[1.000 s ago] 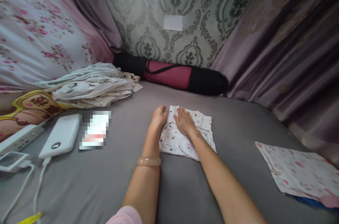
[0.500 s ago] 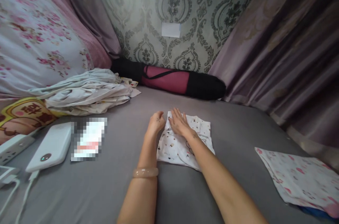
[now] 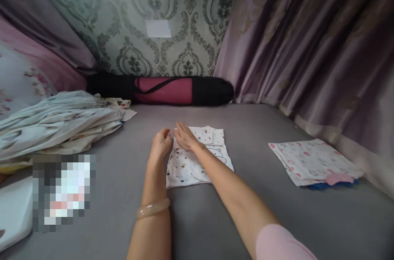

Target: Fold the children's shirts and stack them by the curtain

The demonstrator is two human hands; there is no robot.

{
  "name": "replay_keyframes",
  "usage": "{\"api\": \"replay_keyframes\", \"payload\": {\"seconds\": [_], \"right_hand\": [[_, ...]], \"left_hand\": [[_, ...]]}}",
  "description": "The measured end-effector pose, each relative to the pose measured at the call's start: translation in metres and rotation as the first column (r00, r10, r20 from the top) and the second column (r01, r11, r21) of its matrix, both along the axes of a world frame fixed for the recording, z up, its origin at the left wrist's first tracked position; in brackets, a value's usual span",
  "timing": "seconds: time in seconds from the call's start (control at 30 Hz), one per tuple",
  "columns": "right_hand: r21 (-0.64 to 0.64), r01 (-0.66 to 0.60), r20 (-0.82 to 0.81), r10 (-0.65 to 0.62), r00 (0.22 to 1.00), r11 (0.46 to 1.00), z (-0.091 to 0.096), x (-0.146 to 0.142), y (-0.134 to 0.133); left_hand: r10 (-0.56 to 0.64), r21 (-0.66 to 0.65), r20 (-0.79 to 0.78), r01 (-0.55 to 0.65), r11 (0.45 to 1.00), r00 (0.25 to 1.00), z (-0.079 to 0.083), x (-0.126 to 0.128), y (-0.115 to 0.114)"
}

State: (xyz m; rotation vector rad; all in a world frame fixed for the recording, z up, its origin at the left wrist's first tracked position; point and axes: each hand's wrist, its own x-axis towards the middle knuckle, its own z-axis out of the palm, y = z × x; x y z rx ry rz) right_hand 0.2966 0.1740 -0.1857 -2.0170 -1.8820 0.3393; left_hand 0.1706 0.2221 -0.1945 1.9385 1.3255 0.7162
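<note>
A folded white garment (image 3: 181, 168) with small scattered prints and an outlined animal face lies flat on the grey sheet in front of me. My right hand (image 3: 186, 137) rests palm down near its far left corner, fingers stretched out and together. Just beside the garment's left edge is my left hand (image 3: 162, 142), its fingers curled inward; the fingertips are hidden, so I cannot tell whether they pinch the cloth. A pale bangle (image 3: 153, 209) circles my left wrist.
Another folded cloth with pink prints (image 3: 314, 161) lies at right, with something blue beneath. A black and pink roll bag (image 3: 166, 90) lies along the wall. At left are crumpled pale fabric (image 3: 67, 118), a white power bank (image 3: 15, 210) and a blurred-out item (image 3: 66, 190). Curtains (image 3: 271, 38) hang at right.
The view has turned right, so everything sits further left in the picture. My right hand has slid slightly towards the garment's left edge. My left hand stays curled beside it.
</note>
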Motion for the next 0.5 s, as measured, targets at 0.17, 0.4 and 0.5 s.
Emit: {"api": "replay_keyframes", "payload": {"seconds": [0.17,0.4,0.5], "right_hand": [[0.024,0.232,0.071,-0.233,0.970,0.972,0.014,0.051,-0.031],[-0.061,0.400,0.228,-0.377,0.898,0.914,-0.009,0.098,-0.058],[-0.079,0.406,0.260,-0.374,0.890,0.911,-0.023,0.098,-0.056]], "left_hand": [[-0.078,0.042,-0.070,0.081,0.996,0.994,0.013,0.010,-0.014],[-0.231,-0.062,-0.229,0.222,0.973,0.946,0.013,0.018,-0.027],[-0.297,-0.034,-0.285,0.300,0.953,0.911,0.007,0.017,-0.026]]}}
